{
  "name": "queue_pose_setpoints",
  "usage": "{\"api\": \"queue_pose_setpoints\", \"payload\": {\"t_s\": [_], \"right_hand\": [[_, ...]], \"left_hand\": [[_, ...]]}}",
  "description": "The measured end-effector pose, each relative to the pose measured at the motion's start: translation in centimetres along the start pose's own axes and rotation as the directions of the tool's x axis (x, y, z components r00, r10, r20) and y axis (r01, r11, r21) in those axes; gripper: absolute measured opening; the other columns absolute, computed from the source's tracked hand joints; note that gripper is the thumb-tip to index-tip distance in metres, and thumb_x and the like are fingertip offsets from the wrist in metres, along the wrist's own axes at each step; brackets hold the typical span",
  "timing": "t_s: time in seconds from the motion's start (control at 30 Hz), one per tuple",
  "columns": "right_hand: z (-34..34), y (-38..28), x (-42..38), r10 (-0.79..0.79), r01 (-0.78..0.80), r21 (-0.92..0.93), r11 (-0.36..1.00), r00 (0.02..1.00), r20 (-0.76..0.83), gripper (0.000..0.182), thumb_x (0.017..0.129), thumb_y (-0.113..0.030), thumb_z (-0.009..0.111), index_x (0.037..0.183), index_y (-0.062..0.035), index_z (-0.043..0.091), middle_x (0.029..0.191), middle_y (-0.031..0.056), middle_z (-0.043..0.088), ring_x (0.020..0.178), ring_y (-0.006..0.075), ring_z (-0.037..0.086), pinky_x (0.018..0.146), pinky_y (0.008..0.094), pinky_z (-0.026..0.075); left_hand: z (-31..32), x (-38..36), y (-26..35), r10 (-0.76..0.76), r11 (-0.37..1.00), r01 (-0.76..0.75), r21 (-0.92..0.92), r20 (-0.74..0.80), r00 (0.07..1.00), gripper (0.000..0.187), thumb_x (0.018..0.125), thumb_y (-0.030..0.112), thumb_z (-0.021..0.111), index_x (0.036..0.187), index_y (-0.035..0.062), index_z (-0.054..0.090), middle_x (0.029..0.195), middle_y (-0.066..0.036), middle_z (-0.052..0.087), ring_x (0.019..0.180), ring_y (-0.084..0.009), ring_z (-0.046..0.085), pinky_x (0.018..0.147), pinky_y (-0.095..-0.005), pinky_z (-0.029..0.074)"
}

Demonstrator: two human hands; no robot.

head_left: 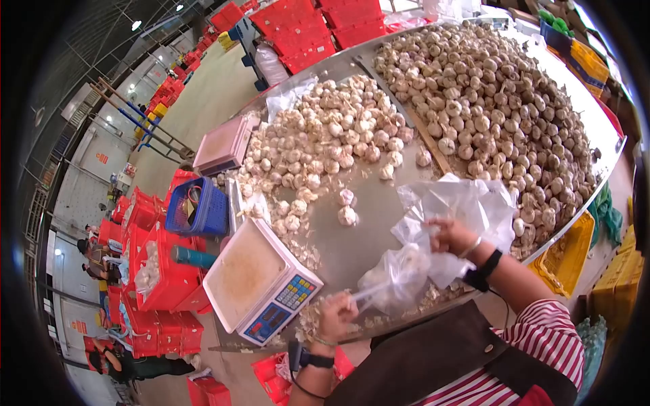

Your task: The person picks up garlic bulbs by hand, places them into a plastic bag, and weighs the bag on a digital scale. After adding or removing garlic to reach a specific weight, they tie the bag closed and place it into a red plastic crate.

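Note:
A clear plastic bag (396, 276) with pale bulbs showing through it rests at the near edge of the metal table (379, 230). My left hand (337, 314) is closed around a twisted, stretched end of this bag, beside the scale. Over on the other side, my right hand (449, 237) is closed with its fingertips at the plastic near the bag's upper part. Loose clear plastic bags (484, 206) spread out under and behind that hand, up against the garlic heap. Two garlic bulbs (347, 208) lie apart on the bare metal in front of me.
A digital scale (254, 274) stands left, with a second scale (223, 143) farther back. Paler garlic (318, 135) and a large heap of garlic (501, 95) are separated by a wooden strip (428, 139). Blue basket (196, 206), red crates (162, 264) and yellow crate (565, 260) surround the table.

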State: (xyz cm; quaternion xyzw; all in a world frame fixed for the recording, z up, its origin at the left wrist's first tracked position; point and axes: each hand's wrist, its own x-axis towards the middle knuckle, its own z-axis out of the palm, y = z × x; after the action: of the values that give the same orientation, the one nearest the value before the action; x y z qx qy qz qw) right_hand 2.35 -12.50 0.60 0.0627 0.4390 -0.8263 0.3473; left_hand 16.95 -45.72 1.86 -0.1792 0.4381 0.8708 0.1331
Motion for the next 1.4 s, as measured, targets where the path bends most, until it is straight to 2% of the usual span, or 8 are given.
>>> {"api": "queue_pose_setpoints", "payload": {"t_s": [0.17,0.3,0.43,0.7,0.77,1.03,1.23,1.4], "right_hand": [[1.1,1.2,-0.2,-0.032,0.016,0.293,0.956,0.998,0.049,0.055,0.081,0.009,0.05,0.132,-0.0069,0.038,0.078,0.0083,0.059,0.061,0.0146,0.057,0.062,0.0298,0.054],[8.6,-3.1,-2.5,-0.056,0.094,-0.109,0.99,0.949,0.311,0.07,0.08,0.009,0.052,0.142,-0.0098,0.026,0.109,0.0141,0.063,0.088,0.0187,0.064,0.068,0.0307,0.053],[10.8,1.0,-2.1,-0.337,0.617,-0.73,0.294,0.781,0.525,0.076,0.079,0.001,0.058,0.145,-0.0115,0.022,0.102,0.0203,0.062,0.086,0.0323,0.065,0.07,0.0373,0.052],[2.9,-0.2,-1.3,-0.082,0.078,0.042,0.996,0.99,0.115,0.03,0.087,-0.011,0.062,0.115,-0.0094,0.055,0.068,-0.0032,0.05,0.055,0.0063,0.042,0.049,0.0227,0.034],[4.5,-0.1,-1.5,0.053,-0.031,-0.301,0.953,0.996,0.065,0.031,0.088,-0.017,0.064,0.117,-0.0086,0.056,0.067,-0.0029,0.051,0.055,0.0063,0.044,0.048,0.0215,0.033],[4.7,1.7,0.5,-0.089,0.071,-0.37,0.927,0.996,-0.032,0.019,0.086,-0.011,0.064,0.103,-0.0033,0.062,0.067,-0.002,0.055,0.05,0.0042,0.044,0.042,0.0198,0.031],[22.5,2.9,-2.0,0.023,0.438,-0.667,0.603,0.826,0.564,0.047,0.084,0.0,0.062,0.129,-0.0084,0.047,0.084,0.0035,0.064,0.076,0.0112,0.061,0.068,0.0254,0.051],[32.3,3.6,-6.5,0.161,0.45,-0.398,0.799,0.478,0.863,0.047,0.086,-0.01,0.066,0.129,-0.0053,0.046,0.102,0.0085,0.064,0.091,0.0142,0.062,0.075,0.0293,0.051]], "left_hand": [[1.0,0.8,0.5,-0.116,0.938,0.159,-0.308,0.155,0.981,0.013,0.086,0.008,0.05,0.08,0.001,0.059,0.085,-0.011,0.062,0.055,-0.0102,0.044,0.051,-0.0214,0.035],[7.1,2.6,2.3,-0.068,0.882,-0.105,0.459,0.345,0.936,0.031,0.091,0.021,0.058,0.116,0.0021,0.055,0.115,-0.019,0.06,0.084,-0.0198,0.061,0.071,-0.0298,0.05],[10.1,6.2,-0.1,-0.038,0.998,0.053,-0.033,0.356,0.934,0.035,0.092,0.028,0.059,0.118,0.0038,0.052,0.114,-0.014,0.061,0.097,-0.0243,0.062,0.083,-0.0344,0.051],[1.3,5.7,-2.4,-0.161,0.881,0.14,-0.452,-0.008,0.987,0.014,0.092,0.017,0.058,0.102,0.0071,0.057,0.064,0.002,0.048,0.061,-0.0122,0.048,0.07,-0.0348,0.045],[4.1,4.4,-1.6,-0.155,0.839,0.075,-0.539,-0.104,0.982,0.013,0.093,0.017,0.056,0.099,0.0062,0.057,0.06,0.003,0.044,0.057,-0.0107,0.043,0.068,-0.0333,0.043],[0.0,4.3,0.1,-0.154,0.926,0.158,0.342,-0.039,0.987,0.028,0.095,0.029,0.055,0.107,0.0033,0.055,0.062,0.001,0.05,0.052,-0.0053,0.045,0.048,-0.0188,0.035],[-2.4,2.3,-4.2,0.571,0.181,-0.707,0.683,0.512,0.641,0.037,0.089,0.022,0.064,0.117,0.0008,0.053,0.085,-0.005,0.062,0.079,-0.0102,0.058,0.069,-0.0245,0.047],[-6.2,-10.3,-1.1,0.528,0.62,-0.32,0.717,-0.079,0.846,0.037,0.088,0.019,0.064,0.118,-0.0003,0.053,0.092,-0.007,0.063,0.084,-0.0118,0.059,0.073,-0.0252,0.048]]}}
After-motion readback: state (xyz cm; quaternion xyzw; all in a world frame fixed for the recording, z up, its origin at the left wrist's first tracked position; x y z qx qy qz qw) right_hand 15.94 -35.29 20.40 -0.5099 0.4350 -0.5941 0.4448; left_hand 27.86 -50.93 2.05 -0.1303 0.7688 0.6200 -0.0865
